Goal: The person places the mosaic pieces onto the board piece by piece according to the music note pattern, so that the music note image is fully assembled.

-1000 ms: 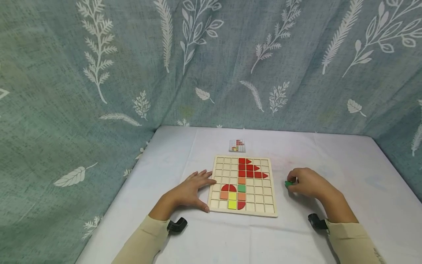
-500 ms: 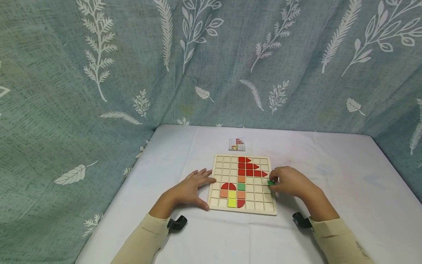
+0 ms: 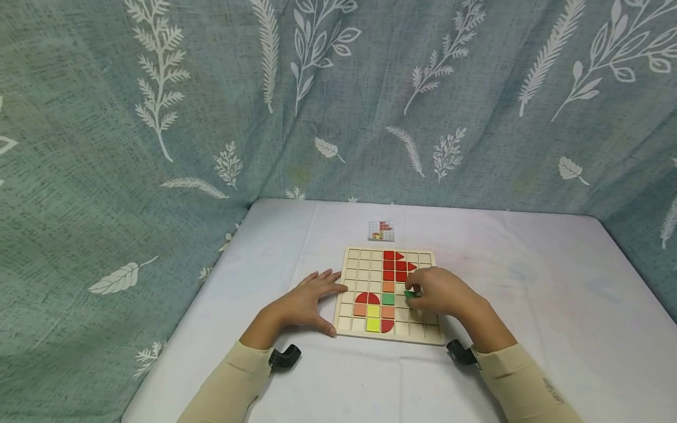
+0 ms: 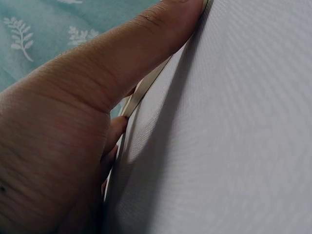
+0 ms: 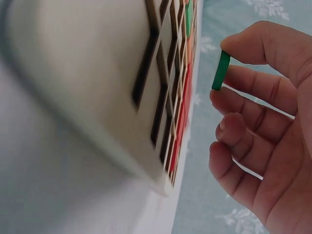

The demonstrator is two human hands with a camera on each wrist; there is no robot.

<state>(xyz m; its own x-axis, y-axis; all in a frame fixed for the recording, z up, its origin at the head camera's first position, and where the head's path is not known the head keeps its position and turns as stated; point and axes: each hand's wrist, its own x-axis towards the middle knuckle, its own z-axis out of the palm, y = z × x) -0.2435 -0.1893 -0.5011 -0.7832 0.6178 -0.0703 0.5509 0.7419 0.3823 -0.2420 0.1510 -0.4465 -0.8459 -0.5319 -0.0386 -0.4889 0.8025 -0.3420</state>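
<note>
A wooden grid board (image 3: 361, 268) lies on the table with red, orange, green and yellow tiles set in its squares. My right hand (image 3: 446, 294) is over the board's right half and pinches a small green tile (image 5: 221, 70) between thumb and fingertips. In the right wrist view the tile is held apart from the board, its thin edge showing. Some board squares and a red tile are hidden under this hand. My left hand (image 3: 307, 305) rests at the board's left edge, fingers spread, thumb by the near-left corner. A green square (image 3: 388, 299) sits in the middle column of tiles.
A small pattern card (image 3: 381, 231) lies just beyond the board, printed with a similar coloured figure. White cloth (image 3: 370, 376) covers the table. A teal leaf-print curtain (image 3: 338, 106) hangs behind it and along the left side.
My right hand has carried the green tile leftward, from the cloth right of the board to above its squares. The left hand has stayed at the board's edge.
</note>
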